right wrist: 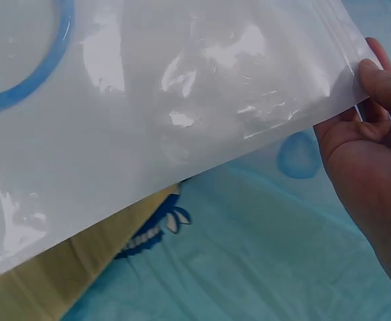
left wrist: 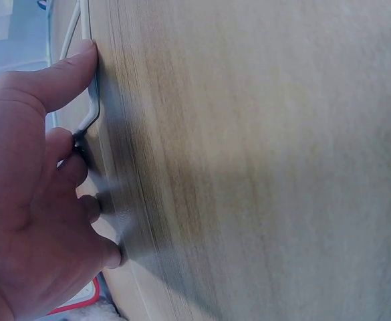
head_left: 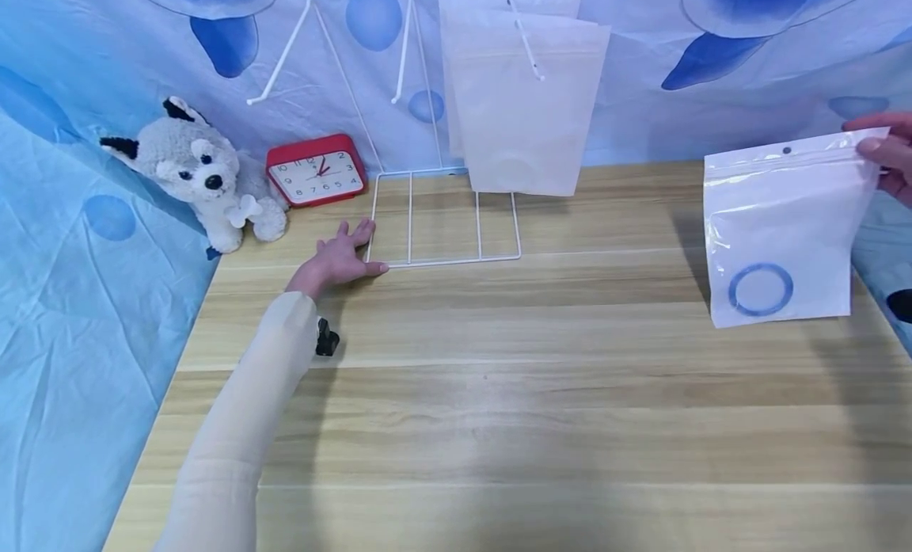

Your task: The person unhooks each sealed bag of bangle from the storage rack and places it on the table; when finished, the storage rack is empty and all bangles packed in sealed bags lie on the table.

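In the head view my left hand (head_left: 340, 256) rests at the near left corner of a white wire display rack (head_left: 463, 260), fingers spread. The left wrist view shows the thumb of this hand (left wrist: 35, 160) against the rack's bottom wire (left wrist: 93, 100) and other fingertips on the table. At the far right, my right hand (head_left: 894, 157) pinches the top corner of a glossy white zip bag (head_left: 798, 219) with a blue ring and a hang hole. In the right wrist view, the thumb of my right hand (right wrist: 375, 114) presses on the bag's edge (right wrist: 202, 127).
White bags (head_left: 527, 116) hang on the rack's right prong; two other prongs (head_left: 281, 57) stick out bare. A red clock (head_left: 317, 172) and a plush husky (head_left: 199, 172) stand left of the rack. Wooden table (head_left: 534, 401) and blue patterned cloth (head_left: 64, 298) surround them.
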Demonstrator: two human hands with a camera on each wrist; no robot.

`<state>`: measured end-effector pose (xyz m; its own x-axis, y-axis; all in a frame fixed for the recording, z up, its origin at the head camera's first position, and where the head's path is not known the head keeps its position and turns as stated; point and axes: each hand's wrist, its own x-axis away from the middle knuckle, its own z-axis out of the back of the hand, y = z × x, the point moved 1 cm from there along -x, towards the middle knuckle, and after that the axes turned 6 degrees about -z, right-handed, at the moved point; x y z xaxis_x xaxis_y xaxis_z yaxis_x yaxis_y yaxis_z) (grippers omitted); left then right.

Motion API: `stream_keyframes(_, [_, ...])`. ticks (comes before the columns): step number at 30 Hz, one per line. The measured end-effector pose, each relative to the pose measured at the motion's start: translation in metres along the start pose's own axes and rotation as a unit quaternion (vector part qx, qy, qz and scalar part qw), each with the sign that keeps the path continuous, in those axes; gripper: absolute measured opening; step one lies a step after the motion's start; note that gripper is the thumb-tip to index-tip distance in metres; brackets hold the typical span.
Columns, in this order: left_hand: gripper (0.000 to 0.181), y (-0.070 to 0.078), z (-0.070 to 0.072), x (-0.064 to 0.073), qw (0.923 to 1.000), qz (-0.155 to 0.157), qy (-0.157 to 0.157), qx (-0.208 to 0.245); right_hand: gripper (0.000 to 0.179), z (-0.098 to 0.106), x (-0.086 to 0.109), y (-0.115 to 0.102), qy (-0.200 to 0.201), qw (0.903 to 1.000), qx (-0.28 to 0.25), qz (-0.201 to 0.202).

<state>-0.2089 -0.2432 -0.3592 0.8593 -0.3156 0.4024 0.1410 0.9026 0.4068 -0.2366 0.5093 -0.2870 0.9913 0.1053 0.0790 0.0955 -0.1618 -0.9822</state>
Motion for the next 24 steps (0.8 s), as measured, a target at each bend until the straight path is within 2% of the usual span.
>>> stream_keyframes(3, [0.093, 0.001, 0.000, 0.000, 1.0000, -0.002, 0.001, 0.002, 0.019, -0.016, 0.004, 0.001, -0.005, 0.9999, -0.006, -0.010])
stream_keyframes(6, [0.094, 0.003, 0.001, -0.001, 1.0000, -0.002, 0.004, 0.005, 0.023, -0.011, 0.000, 0.009, 0.004, 0.9997, -0.013, -0.020])
stream_keyframes(8, [0.094, 0.004, 0.002, -0.002, 1.0000, 0.001, 0.005, 0.004, 0.027, 0.004, -0.007, 0.020, 0.004, 0.9994, -0.025, -0.023])
stream_keyframes(13, [0.095, 0.005, 0.003, -0.003, 1.0000, 0.003, 0.006, 0.005, 0.027, 0.069, -0.035, 0.063, 0.012, 0.9994, -0.024, -0.022])
stream_keyframes(16, [0.095, 0.005, 0.003, -0.003, 0.9999, 0.003, 0.005, 0.010, 0.026, 0.087, -0.040, 0.080, 0.023, 0.9996, 0.003, -0.017])
stream_keyframes(17, [0.095, 0.004, 0.002, -0.004, 0.9999, 0.003, 0.005, 0.011, 0.026, 0.082, -0.037, 0.080, 0.033, 0.9989, 0.027, -0.019])
stream_keyframes(19, [0.095, 0.004, 0.002, -0.004, 0.9999, 0.003, 0.004, 0.013, 0.028, 0.055, -0.025, 0.070, 0.061, 0.9931, 0.099, -0.019])
stream_keyframes(20, [0.095, 0.004, 0.002, -0.003, 0.9999, 0.003, 0.005, 0.015, 0.030, 0.038, -0.017, 0.063, 0.085, 0.9851, 0.148, -0.023])
stream_keyframes(22, [0.095, 0.004, 0.002, -0.003, 0.9998, 0.003, 0.005, 0.017, 0.039, 0.013, -0.007, 0.054, 0.125, 0.9626, 0.239, -0.029])
stream_keyframes(24, [0.095, 0.003, 0.002, -0.003, 0.9998, 0.003, 0.005, 0.018, 0.041, 0.004, -0.005, 0.054, 0.134, 0.9568, 0.258, -0.008])
